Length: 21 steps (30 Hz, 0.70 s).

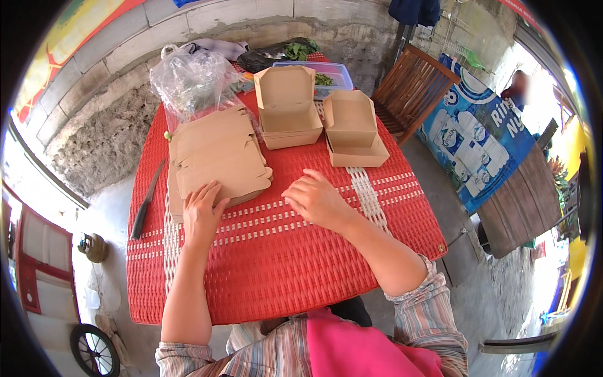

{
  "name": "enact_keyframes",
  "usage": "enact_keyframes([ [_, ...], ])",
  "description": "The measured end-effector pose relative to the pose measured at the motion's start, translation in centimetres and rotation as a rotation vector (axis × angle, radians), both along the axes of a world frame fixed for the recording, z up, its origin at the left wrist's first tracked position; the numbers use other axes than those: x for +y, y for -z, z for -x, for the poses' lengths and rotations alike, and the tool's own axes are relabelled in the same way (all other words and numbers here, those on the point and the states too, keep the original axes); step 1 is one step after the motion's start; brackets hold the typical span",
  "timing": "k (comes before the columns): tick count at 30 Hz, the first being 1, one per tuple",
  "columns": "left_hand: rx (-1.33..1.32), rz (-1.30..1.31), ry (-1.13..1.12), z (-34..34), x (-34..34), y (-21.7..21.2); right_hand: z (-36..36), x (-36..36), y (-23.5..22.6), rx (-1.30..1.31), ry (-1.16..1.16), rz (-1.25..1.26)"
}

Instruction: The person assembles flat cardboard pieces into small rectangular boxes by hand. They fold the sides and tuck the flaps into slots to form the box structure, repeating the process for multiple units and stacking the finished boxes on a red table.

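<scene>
My left hand (202,210) lies on the near end of the stack (217,154) of flat boxes, fingers a little apart. My right hand (317,198) is well apart from it, over the table (282,270), fingers loosely curled; I see nothing in it, and can't tell whether its tips meet. The stack sits left of centre, its layers out of line — a sideways push from my left hand could slide the upper ones off. The cut tabs on the right side could snag and bend if one sheet were dragged across another. On the left lies the knife (148,198), near the table edge — a shifting stack could nudge it over. Beyond my right hand, the right box (358,154) stands with its lid up; a careless knuckle could tip it.
</scene>
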<state>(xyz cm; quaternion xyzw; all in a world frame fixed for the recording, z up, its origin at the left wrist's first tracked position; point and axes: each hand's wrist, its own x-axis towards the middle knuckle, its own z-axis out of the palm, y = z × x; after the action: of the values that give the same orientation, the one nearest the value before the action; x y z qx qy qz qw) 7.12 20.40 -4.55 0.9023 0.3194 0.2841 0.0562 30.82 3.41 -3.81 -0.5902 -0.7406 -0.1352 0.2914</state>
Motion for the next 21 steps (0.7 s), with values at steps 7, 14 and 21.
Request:
enact_keyframes([
  [7,-0.013,-0.005,0.017,0.2,0.2,-0.1,-1.6,0.1,0.5,0.122,0.000,0.064],
  [14,-0.021,-0.023,0.012,-0.1,-0.5,-0.3,-1.7,0.0,0.7,0.220,0.005,0.095],
  [21,-0.019,-0.161,0.063,-0.2,-0.3,-0.1,-1.7,0.0,0.8,0.245,-0.012,0.048],
])
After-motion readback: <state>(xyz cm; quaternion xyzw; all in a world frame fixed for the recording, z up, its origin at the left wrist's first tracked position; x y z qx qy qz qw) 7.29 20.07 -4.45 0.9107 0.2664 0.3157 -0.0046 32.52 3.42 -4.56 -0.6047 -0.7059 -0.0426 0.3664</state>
